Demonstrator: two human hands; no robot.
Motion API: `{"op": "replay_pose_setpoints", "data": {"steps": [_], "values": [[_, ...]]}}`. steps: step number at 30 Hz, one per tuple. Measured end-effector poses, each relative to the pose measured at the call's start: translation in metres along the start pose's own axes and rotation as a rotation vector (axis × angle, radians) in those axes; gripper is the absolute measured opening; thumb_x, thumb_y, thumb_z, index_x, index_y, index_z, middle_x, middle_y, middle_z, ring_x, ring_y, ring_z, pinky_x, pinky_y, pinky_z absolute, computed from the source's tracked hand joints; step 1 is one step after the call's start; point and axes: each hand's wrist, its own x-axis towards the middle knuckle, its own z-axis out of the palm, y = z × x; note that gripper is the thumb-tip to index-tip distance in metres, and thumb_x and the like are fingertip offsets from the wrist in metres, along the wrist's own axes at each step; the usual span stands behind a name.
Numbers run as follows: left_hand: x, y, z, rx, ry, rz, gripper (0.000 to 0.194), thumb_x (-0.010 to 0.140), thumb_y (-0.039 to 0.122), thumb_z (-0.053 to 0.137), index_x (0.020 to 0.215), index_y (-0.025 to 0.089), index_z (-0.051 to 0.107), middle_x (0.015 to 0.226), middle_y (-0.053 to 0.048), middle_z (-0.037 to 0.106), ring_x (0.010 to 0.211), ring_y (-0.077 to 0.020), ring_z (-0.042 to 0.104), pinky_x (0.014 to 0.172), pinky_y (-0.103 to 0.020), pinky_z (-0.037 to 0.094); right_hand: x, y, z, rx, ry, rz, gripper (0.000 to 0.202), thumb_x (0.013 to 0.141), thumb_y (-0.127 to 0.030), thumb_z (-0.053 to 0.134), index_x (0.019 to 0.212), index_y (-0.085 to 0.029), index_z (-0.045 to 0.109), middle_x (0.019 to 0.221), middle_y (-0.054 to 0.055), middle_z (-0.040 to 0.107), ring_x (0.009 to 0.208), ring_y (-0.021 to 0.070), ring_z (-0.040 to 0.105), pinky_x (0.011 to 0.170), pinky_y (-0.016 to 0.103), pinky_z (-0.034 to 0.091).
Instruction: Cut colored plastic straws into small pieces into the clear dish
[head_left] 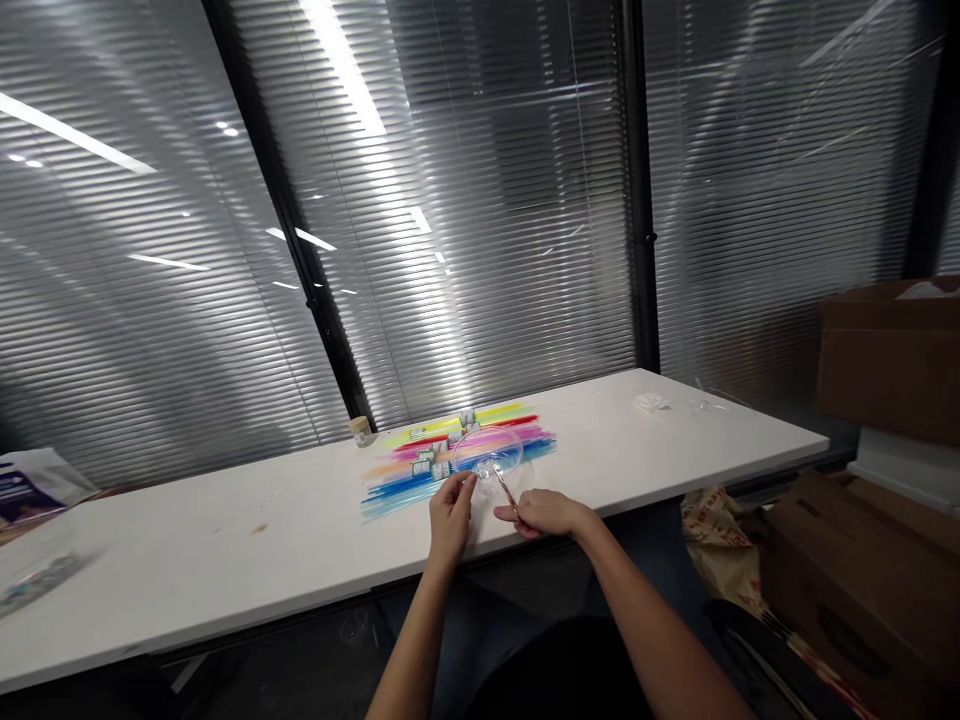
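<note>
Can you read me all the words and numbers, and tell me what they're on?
There are none I can read clearly.
Small tags on the colorful bundles: too small.
Purple-and-white bag, far left: too blurred.
Paper bag, lower right: red print, too blurred.

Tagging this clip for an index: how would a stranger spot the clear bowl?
Start at the long white table below the blinds. Just beyond the left hand and right hand is the clear bowl. Its round, see-through rim sets it apart from the straight, colored strips nearby.
</note>
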Motion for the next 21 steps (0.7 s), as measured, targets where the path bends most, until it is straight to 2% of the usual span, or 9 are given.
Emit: {"op": "replay_pose_setpoints", "data": {"steps": [4,10,21], "values": [[-0.0003,-0.0001,-0.0001,0.008,-0.003,0.000,0.033,0.081,0.049,0.063,0.085,0.016,0.067,0.051,0.007,0.043,0.046,-0.0098,0.039,0.047,-0.022,0.032,0.0013,0.0022,-0.0020,0.032,-0.037,-0.048,0.053,0.094,-0.041,0.044,0.045,-0.018,0.042,0.046,-0.003,0.044,0.050,0.0122,0.042,0.065,0.027,0.035],[0.0004,-0.0037,-0.0006,0.028,-0.015,0.008,0.034,0.082,0.050,0.062,0.086,0.017,0.067,0.052,0.006,0.043,0.047,-0.0103,0.040,0.049,-0.023,0.032,0.0002,0.0013,-0.0039,0.055,-0.079,-0.086,0.052,0.093,-0.026,0.042,0.042,-0.018,0.039,0.043,-0.003,0.041,0.048,0.0117,0.039,0.064,0.027,0.034],[0.0023,-0.0086,0.0001,0.053,0.002,0.028,0.034,0.081,0.050,0.064,0.084,0.016,0.068,0.052,0.007,0.039,0.051,-0.0102,0.036,0.052,-0.023,0.030,0.0008,0.0016,-0.0041,0.025,-0.086,-0.075,0.056,0.097,-0.031,0.041,0.042,-0.018,0.039,0.041,-0.003,0.038,0.047,0.0111,0.039,0.065,0.027,0.033]]}}
